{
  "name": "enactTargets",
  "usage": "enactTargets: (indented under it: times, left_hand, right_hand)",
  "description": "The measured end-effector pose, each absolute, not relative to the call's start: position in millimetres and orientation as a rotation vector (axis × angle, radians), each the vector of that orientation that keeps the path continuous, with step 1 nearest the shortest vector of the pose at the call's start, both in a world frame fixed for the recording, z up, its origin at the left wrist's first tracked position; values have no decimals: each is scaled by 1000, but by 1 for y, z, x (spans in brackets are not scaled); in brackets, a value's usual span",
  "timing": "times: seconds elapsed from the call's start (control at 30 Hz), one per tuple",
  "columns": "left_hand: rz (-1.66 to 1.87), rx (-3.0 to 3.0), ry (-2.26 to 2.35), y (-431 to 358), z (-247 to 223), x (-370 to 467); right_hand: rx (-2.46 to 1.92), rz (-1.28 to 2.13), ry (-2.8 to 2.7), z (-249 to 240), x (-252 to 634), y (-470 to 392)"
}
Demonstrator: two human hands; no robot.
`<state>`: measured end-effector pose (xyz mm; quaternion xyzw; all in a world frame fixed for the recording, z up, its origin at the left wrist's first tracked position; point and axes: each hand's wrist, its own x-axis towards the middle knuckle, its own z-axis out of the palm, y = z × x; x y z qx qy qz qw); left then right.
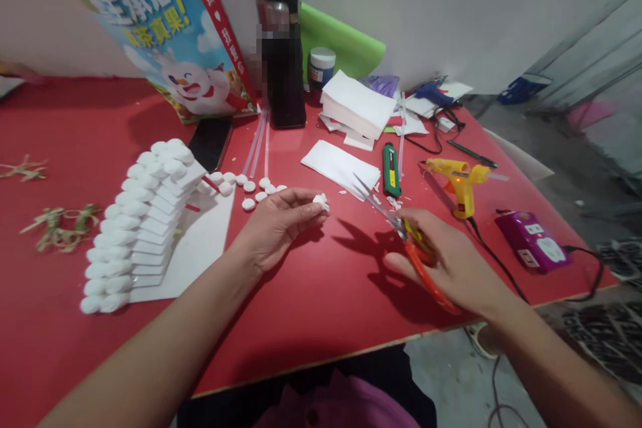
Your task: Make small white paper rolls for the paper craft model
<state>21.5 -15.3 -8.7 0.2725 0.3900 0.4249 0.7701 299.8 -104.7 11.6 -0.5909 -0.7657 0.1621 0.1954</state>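
Red tabletop [301, 321]: bears the work and a scatter of supplies.
Printed carton [165, 33]: stands at the back left; "承诺" and "真果!" can be read above a smiling white cartoon figure, and its red side strip carries white characters and a heart.
Purple box [531, 241]: at the right edge, corded, with white stickers too blurred to read.
White piece [321, 202]: small, above the table's middle, at the left fingertips.
Left hand [285, 221]: closed in a pinch on that piece, between thumb and fingers.
Right hand [436, 254]: wrapped around the handles of the scissors [416, 261], orange and yellow, blades pointing toward the white cards [338, 164].
White discs [249, 185]: loose beyond the left hand, near clear sticks [258, 144].
Stepped white stack [140, 231]: curves over a white board [200, 247], left of the hand.
Green cutter [391, 170]: just beside the cards, between them and the yellow glue gun [459, 180].
Phone [210, 142]: lies dark before the carton.
Jar [322, 70]: white lid on, label too small to read, contents unclear.
Steel-and-black bottle [285, 80]: upright beside the jar; its contents are hidden.
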Motion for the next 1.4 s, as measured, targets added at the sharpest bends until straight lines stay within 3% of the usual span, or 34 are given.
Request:
enactTargets:
  times: [0.43, 1.4]
  left_hand:
    - [985, 667, 806, -19, -10, 21]
    - [986, 657, 836, -20, -5, 22]
  right_hand:
    - [-1544, 227, -2319, -3, 264, -88]
    - [-1500, 185, -2226, -16, 268, -94]
